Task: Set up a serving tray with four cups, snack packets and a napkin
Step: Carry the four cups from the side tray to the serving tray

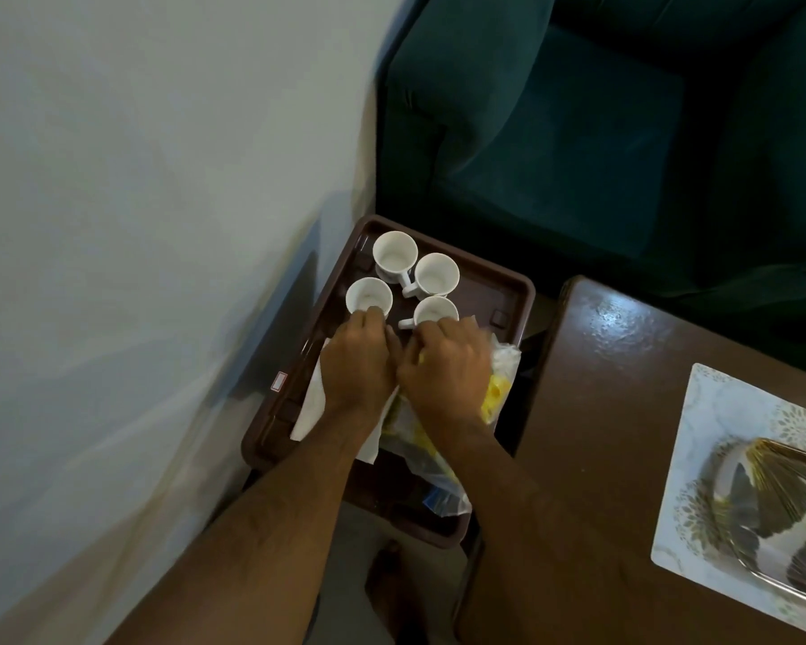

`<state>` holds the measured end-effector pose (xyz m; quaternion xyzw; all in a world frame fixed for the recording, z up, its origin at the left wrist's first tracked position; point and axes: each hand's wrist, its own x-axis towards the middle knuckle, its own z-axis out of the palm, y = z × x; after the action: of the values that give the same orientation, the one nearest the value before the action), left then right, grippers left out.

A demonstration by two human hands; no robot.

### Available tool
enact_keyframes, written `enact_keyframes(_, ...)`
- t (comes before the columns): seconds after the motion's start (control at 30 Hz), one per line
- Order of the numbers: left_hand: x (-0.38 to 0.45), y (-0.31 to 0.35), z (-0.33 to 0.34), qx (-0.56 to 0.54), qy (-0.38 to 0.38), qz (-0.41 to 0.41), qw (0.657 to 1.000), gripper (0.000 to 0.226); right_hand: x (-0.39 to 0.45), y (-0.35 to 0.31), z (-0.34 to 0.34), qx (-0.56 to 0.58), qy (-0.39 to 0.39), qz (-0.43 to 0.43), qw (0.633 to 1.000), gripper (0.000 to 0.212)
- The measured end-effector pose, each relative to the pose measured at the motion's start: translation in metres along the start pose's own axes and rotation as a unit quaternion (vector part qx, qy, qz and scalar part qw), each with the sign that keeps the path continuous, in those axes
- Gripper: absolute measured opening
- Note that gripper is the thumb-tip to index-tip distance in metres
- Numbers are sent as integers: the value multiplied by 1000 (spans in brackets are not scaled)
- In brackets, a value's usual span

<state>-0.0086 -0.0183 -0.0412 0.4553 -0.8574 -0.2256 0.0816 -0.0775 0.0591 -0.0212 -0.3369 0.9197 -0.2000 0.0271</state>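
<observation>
A brown serving tray (508,295) stands low between a wall and a table. Four white cups sit in its far half: far-left cup (394,253), far-right cup (436,273), near-left cup (368,295) and near-right cup (435,310). A white napkin (310,407) lies on the tray's left side under my left wrist. Clear and yellow snack packets (496,393) lie on the right side. My left hand (358,360) curls its fingers against the near-left cup's near side. My right hand (447,365) presses on the packets, its fingertips by the near-right cup.
A pale wall (136,225) runs close along the tray's left. A dark teal sofa (601,132) fills the far side. A brown table (592,412) on the right carries a patterned placemat (699,412) with a dish on it. My bare foot (389,584) is below the tray.
</observation>
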Motion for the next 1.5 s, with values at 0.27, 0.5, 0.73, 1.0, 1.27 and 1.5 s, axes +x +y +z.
enact_keyframes(0.27,-11,-15,5,-103,-23,-141,984,35,-9,-41,31,310,-76,362,876,24)
enact_keyframes(0.5,-7,-18,7,-139,-7,-99,985,31,7,-45,49,363,8,480,798,27)
enact_keyframes(0.73,-5,-21,11,-192,1,-99,976,28,22,-47,53,331,47,516,789,29)
enact_keyframes(1.0,0,-18,19,-233,34,-131,963,28,13,-44,57,378,90,530,754,29)
enact_keyframes(1.27,4,-25,28,-284,45,-138,948,28,14,-34,61,459,92,541,699,33)
enact_keyframes(1.5,-5,-21,20,-277,69,-111,952,27,5,-35,53,479,99,504,711,30)
